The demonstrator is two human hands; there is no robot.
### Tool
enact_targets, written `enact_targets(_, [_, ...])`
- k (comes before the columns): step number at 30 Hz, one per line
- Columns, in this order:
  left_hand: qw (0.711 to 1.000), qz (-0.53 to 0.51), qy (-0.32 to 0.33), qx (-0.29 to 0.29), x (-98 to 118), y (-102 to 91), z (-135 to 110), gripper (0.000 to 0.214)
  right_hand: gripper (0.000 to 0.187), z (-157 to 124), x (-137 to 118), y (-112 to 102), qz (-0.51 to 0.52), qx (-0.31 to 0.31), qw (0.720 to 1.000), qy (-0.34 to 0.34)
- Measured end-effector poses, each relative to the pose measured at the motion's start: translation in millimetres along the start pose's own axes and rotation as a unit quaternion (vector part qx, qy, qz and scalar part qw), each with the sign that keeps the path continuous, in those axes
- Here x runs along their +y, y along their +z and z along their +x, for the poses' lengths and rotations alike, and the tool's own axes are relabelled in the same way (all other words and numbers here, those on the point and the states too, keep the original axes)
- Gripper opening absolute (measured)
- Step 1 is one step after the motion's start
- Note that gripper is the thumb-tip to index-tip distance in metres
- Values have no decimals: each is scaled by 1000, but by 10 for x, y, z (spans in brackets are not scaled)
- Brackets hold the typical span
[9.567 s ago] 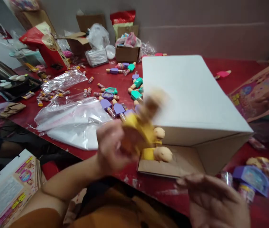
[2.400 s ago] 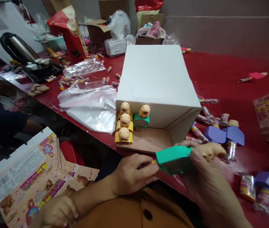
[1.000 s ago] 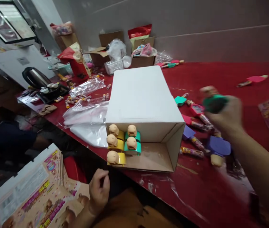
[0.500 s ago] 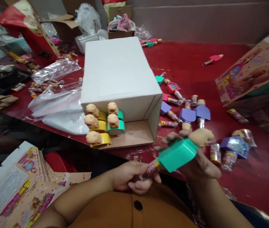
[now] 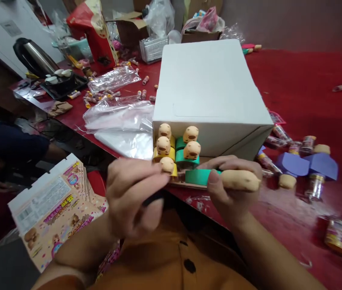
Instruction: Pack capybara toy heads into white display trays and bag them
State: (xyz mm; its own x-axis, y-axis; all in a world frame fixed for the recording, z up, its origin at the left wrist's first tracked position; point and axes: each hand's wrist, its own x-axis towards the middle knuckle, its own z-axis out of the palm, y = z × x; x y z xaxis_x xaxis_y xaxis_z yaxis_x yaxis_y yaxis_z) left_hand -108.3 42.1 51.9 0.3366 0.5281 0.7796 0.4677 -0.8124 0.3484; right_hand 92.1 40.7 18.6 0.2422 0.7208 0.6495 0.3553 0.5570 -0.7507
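My right hand (image 5: 234, 177) grips a green toy with a beige animal head (image 5: 240, 180), its fingers and thumb around the head. The toy's green plastic part (image 5: 199, 176) points left, at the front opening of the white box (image 5: 210, 82). Inside that opening stand yellow toys (image 5: 163, 147) in a left column and green toys (image 5: 191, 151) beside them, animal heads facing me. Somewhat blurred, my left hand (image 5: 134, 195) is open, thumb and fingers apart, with its fingertips close to the lowest yellow toy (image 5: 167, 165).
Purple toys (image 5: 293, 164) and wrapped candy tubes (image 5: 337, 235) lie right on the red table (image 5: 294, 76). Clear plastic bags (image 5: 122, 123) are left of the box. Printed cardboard sheets (image 5: 59, 213) are stacked lower left. A kettle (image 5: 36, 56) and another person's leg (image 5: 13, 137) show farther left.
My left hand has let go of the candy-tube end and moved left, near the yellow toys. My right hand has brought the green toy to the box opening. The view has turned left.
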Motion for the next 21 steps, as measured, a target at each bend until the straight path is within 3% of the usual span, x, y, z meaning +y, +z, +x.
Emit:
enact_targets(2, [996, 62, 31, -64, -84, 127, 197, 30, 23, 64, -31, 51, -24, -48, 997, -46])
enact_targets(4, [991, 62, 15, -119, -143, 259, 323, 32, 21, 122, -51, 107, -68, -81, 992, -62])
enact_targets(6, [991, 34, -7, -127, -178, 336, 368, 33, 23, 129, -30, 188, -122, -84, 985, -87])
enact_targets(9, [993, -15, -12, -121, -184, 338, 332, 33, 21, 24, 46, 300, -210, -35, 967, -137])
enact_targets(12, [989, -81, -28, -118, -190, 315, 228, 36, 25, -112, 125, 239, -222, -40, 962, -151])
enact_targets(13, [988, -114, -55, -90, -211, 330, 179, 38, 30, -143, 160, 166, -205, -46, 967, -143])
enact_targets(15, [968, -197, -151, 29, -281, 407, 49, 39, 36, -191, 254, -39, -175, -6, 976, -130])
enact_targets(17, [912, -263, -263, 176, -372, 528, -124, 41, 31, -261, 378, -264, -186, 99, 971, -117])
enact_targets(18, [879, -285, -316, 217, -419, 593, -222, 43, 28, -316, 443, -357, -205, 143, 963, -99])
enact_targets(19, [853, -295, -367, 223, -463, 655, -321, 46, 26, -387, 503, -425, -223, 158, 960, -63])
enact_targets(21, [842, -272, -437, 160, -546, 751, -498, 54, 34, -561, 580, -481, -240, 105, 964, 41])
